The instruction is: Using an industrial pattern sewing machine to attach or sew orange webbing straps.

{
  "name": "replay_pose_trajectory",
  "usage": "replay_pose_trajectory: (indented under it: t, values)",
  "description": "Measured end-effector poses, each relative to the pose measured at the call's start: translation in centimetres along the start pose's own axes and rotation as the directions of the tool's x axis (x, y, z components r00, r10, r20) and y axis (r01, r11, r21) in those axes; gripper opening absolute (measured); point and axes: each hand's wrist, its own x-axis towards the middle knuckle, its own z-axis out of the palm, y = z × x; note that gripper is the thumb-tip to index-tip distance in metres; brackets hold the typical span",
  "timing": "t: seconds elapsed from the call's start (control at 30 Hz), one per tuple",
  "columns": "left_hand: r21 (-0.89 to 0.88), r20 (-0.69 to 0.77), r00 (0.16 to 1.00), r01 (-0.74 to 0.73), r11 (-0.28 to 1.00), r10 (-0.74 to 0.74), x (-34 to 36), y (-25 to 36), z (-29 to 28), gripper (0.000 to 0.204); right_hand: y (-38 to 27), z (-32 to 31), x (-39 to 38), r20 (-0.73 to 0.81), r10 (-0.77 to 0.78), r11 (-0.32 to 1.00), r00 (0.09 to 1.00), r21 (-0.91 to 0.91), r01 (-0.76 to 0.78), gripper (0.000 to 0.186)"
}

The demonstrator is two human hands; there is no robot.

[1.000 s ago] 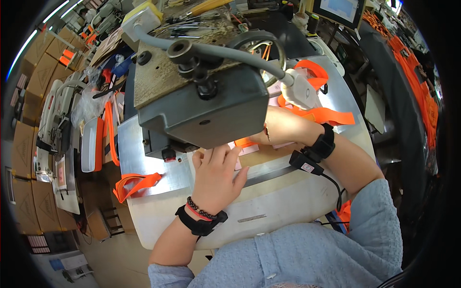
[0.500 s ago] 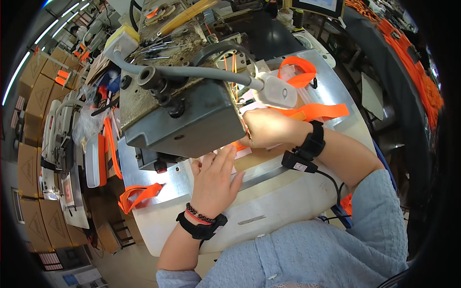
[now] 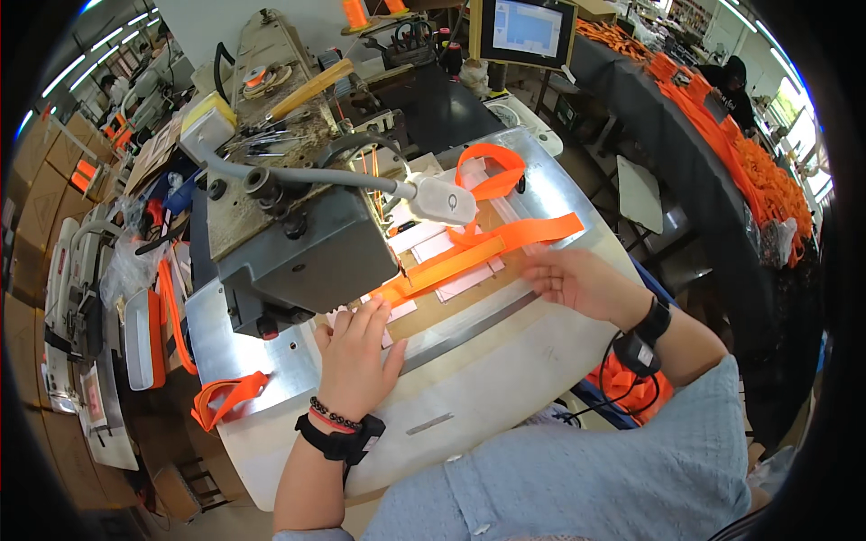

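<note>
- Since the earlier frame, the right hand point(image 3: 588, 282) has been pulled out from beside the head point(image 3: 302, 261) toward the right edge of the desk point(image 3: 505, 379); the view has been swung too, so more of the screen point(image 3: 521, 33) is shown.
- Strap point(image 3: 469, 257): laid out at a slant over the board point(image 3: 424, 323) and the pink strips point(image 3: 465, 284), left end by the head, right end pointed at the right edge of the plate point(image 3: 564, 171).
- Left hand point(image 3: 354, 361): laid palm down, fingers spread, fingertips at the strap's left end near the head. No pinch seen; how hard it is pressed cannot be told.
- Right hand: fingers loosely curled, nothing seen held. Placed just on the near side of the strap's right stretch; contact cannot be told.
- Lamp point(image 3: 442, 200): hung over the strap's far side, beside the head.
- Spare straps: one loop point(image 3: 505, 185) set near the plate's far edge, another point(image 3: 236, 394) at the desk's near left corner.
- Step in hand, as judged: strap being set in place on the board, left end steadied.
- Next move, as judged: strap to be kept flat and straight on the board, right end to be trued up if off line, left fingers to be kept clear of the head.
</note>
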Motion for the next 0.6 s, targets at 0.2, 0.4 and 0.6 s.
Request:
replay_pose_trajectory:
  t: [0.2, 0.4, 0.6]
  values:
    - [0.016, -0.041, 0.999, -0.028, 0.999, 0.028, -0.3, -0.4, 0.7, 0.052, 0.4, -0.4, 4.3, -0.184, -0.156, 0.881, 0.970, 0.418, 0.221, 0.024]
    - [-0.007, -0.036, 0.999, -0.002, 1.000, 0.002, 0.0, 0.2, 0.6, 0.054, 1.3, 2.8, 3.6, -0.094, -0.783, 0.595, 0.614, -0.399, 0.698, 0.014]
    - [-0.045, -0.017, 1.000, 0.016, 0.999, -0.017, 0.4, 0.1, 1.4, 0.058, 2.3, 4.6, 6.1, 0.462, -0.778, 0.189, 0.426, -0.474, 0.860, 0.029]
